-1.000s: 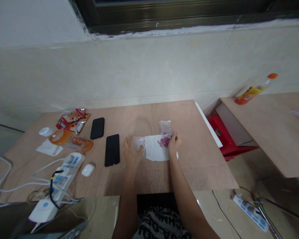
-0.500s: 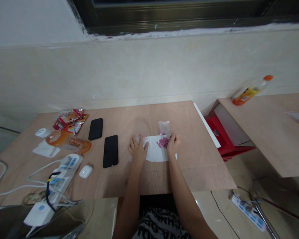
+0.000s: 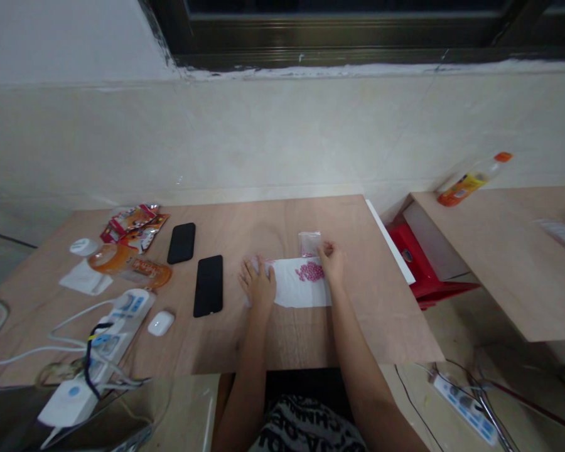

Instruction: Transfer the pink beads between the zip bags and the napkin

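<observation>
The right hand (image 3: 334, 267) is now sitting higher and a little further right than half a second ago, when it was covering the right edge of the white paper sheet (image 3: 294, 298); the whole cluster of small pink beads (image 3: 309, 271) is now showing. For the work in hand, this probably means that the left hand (image 3: 260, 287) is doing most of the steadying, while the right is becoming free for the small clear plastic bag (image 3: 309, 242). The sheet is lying on the wooden table (image 3: 381, 326) in front of the person, with the beads resting near its upper right and the bag lying just beyond its far edge. The left hand is pressing flat over the sheet's left end, its fingers spreading well apart and gripping nothing visible. The right hand's fingers are curling close together beside the bag's right edge, while its heel is resting near the sheet's right end; whether the fingertips are pinching anything is too small to tell. A black smartphone (image 3: 208, 286) is lying left of the left hand, apart from it.
</observation>
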`<state>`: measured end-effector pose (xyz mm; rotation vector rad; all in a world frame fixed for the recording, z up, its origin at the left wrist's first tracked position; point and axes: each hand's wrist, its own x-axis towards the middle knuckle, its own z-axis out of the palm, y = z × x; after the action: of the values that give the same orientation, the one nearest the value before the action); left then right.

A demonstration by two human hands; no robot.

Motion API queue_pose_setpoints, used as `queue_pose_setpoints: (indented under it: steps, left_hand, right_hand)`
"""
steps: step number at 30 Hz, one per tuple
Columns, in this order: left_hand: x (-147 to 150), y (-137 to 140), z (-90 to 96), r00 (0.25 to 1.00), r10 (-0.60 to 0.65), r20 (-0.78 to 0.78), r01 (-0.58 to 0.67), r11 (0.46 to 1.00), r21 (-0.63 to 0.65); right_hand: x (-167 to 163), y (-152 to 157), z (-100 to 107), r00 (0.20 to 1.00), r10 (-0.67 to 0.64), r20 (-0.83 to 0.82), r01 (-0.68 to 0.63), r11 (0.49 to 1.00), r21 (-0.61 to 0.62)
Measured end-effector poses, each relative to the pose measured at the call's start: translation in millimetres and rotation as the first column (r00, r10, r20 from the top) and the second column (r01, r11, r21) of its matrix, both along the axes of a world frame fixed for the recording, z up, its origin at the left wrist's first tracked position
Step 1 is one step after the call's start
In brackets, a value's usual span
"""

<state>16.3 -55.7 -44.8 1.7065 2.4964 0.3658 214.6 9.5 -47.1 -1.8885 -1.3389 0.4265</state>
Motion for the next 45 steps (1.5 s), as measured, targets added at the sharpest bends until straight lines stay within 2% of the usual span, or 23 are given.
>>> queue_pose_setpoints:
  steps: [3,8,14,18,25,28,30,32,35,37,38,43,45]
  left_hand:
    - [-1,0,3.4,0.999,0.031,0.017,-0.031,1.000,0.002]
    - [-2,-1,16.2,0.996,0.047,0.081,-0.049,0.998,0.027]
    - [-6,-5,38.3,0.983,0.052,0.178,-0.080,0.984,0.159]
    - [-11,-8,53.3,0.981,0.025,0.192,-0.067,0.975,0.212]
    - [-17,-12,72.7,0.975,-0.004,0.223,-0.063,0.955,0.291]
    - [-19,-14,81.4,0.970,-0.017,0.242,-0.065,0.943,0.327]
    - [-21,-14,86.4,0.955,-0.063,0.290,-0.047,0.933,0.357]
    - [-21,-13,88.8,0.897,-0.143,0.417,-0.031,0.923,0.384]
    - [-19,-10,86.4,0.694,-0.224,0.684,-0.063,0.928,0.368]
    - [-15,-8,82.9,0.565,-0.226,0.794,-0.092,0.938,0.333]
    - [-13,-7,81.4,0.525,-0.228,0.820,-0.098,0.941,0.324]
    - [-5,-9,82.8,0.452,-0.256,0.855,-0.091,0.940,0.329]
    - [-5,-9,85.8,0.387,-0.270,0.881,-0.068,0.945,0.320]
  right_hand:
    - [2,7,3,0.991,0.002,0.133,0.012,0.994,-0.104]
    - [-3,13,5,0.987,0.001,0.164,0.023,0.989,-0.144]
    - [-9,14,5,0.975,-0.059,0.213,0.087,0.988,-0.126]
    - [-11,15,3,0.977,-0.039,0.211,0.057,0.995,-0.084]
    - [-11,22,3,0.957,-0.023,0.288,0.057,0.993,-0.108]
    - [-9,23,4,0.967,-0.024,0.253,0.048,0.995,-0.086]
    - [-7,22,6,0.984,-0.012,0.175,0.016,1.000,-0.019]
    - [-6,17,10,0.998,0.032,0.053,-0.037,0.995,0.097]
    - [-9,1,20,0.982,0.152,-0.115,-0.118,0.958,0.260]
    - [-12,-13,30,0.953,0.265,-0.150,-0.211,0.930,0.301]
    - [-14,-22,36,0.943,0.296,-0.151,-0.241,0.922,0.301]
    - [-17,-58,67,0.849,0.498,-0.179,-0.447,0.856,0.260]
    - [-16,-67,76,0.815,0.549,-0.184,-0.507,0.830,0.231]
